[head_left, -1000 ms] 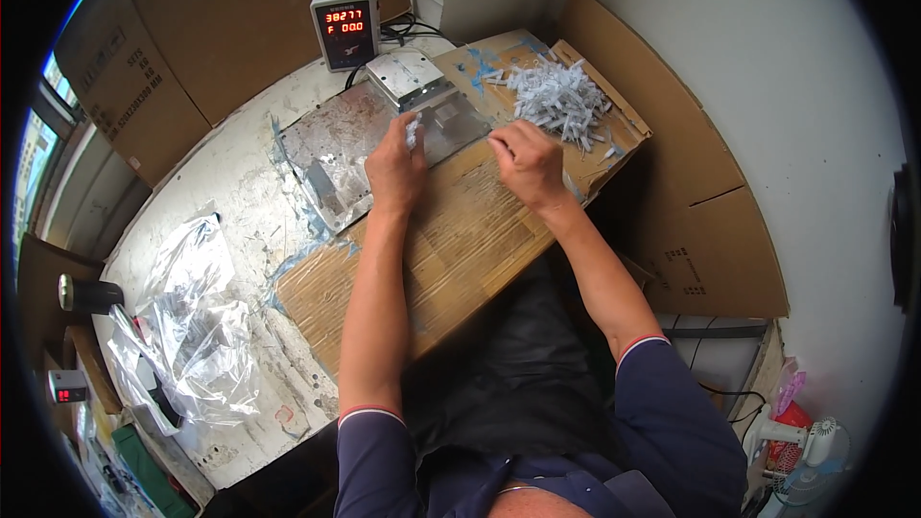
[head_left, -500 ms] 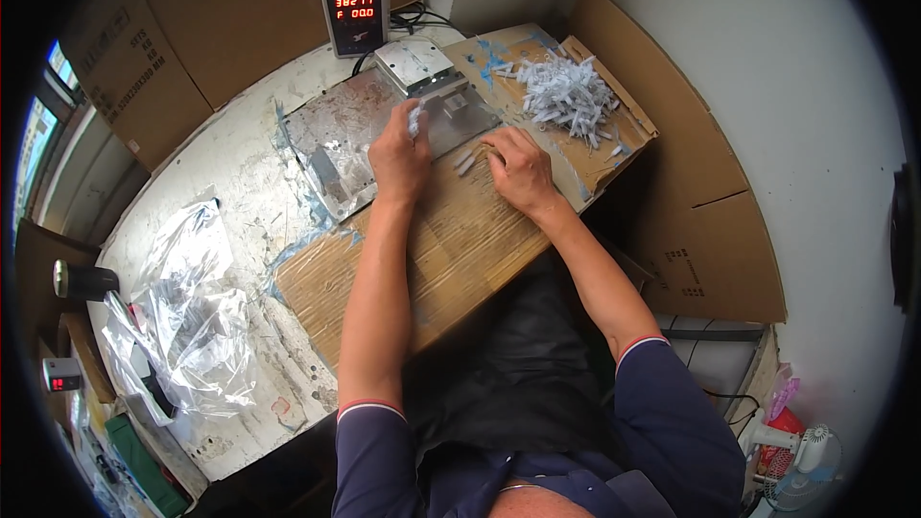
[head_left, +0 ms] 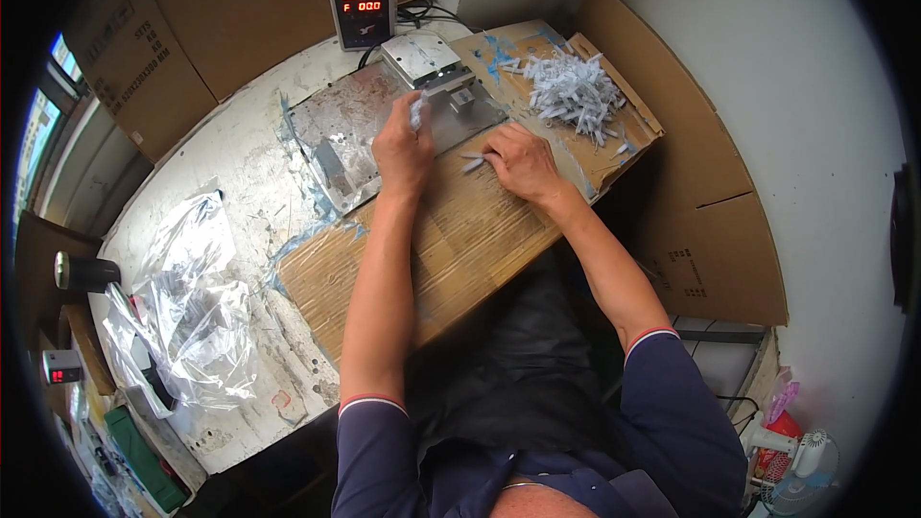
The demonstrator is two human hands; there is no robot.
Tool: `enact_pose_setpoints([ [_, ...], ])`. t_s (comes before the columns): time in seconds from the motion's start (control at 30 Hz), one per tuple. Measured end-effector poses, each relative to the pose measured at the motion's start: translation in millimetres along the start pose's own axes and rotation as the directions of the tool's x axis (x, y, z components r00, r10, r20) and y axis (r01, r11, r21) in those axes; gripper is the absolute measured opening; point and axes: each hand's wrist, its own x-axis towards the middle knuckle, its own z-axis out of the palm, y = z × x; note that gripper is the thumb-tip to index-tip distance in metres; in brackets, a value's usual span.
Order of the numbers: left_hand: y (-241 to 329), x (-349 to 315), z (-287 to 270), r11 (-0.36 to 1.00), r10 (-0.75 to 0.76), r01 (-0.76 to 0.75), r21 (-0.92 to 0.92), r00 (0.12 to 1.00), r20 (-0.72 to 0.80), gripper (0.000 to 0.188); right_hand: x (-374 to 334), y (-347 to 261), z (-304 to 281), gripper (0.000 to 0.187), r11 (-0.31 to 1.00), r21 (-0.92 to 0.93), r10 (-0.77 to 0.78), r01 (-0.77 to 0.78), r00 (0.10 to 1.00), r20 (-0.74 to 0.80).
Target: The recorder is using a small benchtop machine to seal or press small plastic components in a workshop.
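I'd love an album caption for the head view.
Left hand holding small white pieces, right hand at loose ones on cardboard, near a heap.

Head-worn fisheye looks down at the hands (head_left: 403, 153).

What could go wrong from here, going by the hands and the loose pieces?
1. The left hand holds a bunch of small white pieces; one could slip out near the metal plate.
2. Two loose pieces lie by the fingertips of the right hand and might get brushed aside.
3. The pile is loose; a bump could scatter it.
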Motion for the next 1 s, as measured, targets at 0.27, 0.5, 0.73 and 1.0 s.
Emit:
enact_pose_setpoints([
  [0.27, -4.1, -0.1, 0.4, 1.000, -0.015, 0.015, 0.006, 0.998, -0.053, 0.022, 16.2, -8.9, 4.7, 0.009, 0.965, 0.095, 0.248, -0.244, 0.968, -0.041],
  [0.5, -1.6, 1.2, 0.3, 0.998, -0.051, 0.053, 0.022, 0.994, -0.099, 0.023, 35.5, -14.9, 41.4, 0.011, 0.892, 0.339, 0.368, -0.300, 0.917, -0.155],
  [0.73, -9.2, -0.9, 1.0, 0.988, -0.118, 0.131, 0.077, 0.981, -0.152, 0.025, 51.2, -14.5, 67.3, 0.013, 0.845, 0.418, 0.479, -0.334, 0.820, -0.315],
  [1.0, -11.4, 2.2, 2.6, 0.991, -0.022, 0.047, 0.122, 0.979, -0.203, 0.026, 55.8, -15.7, 74.5, 0.013, 0.871, 0.361, 0.464, -0.334, 0.802, -0.376],
])
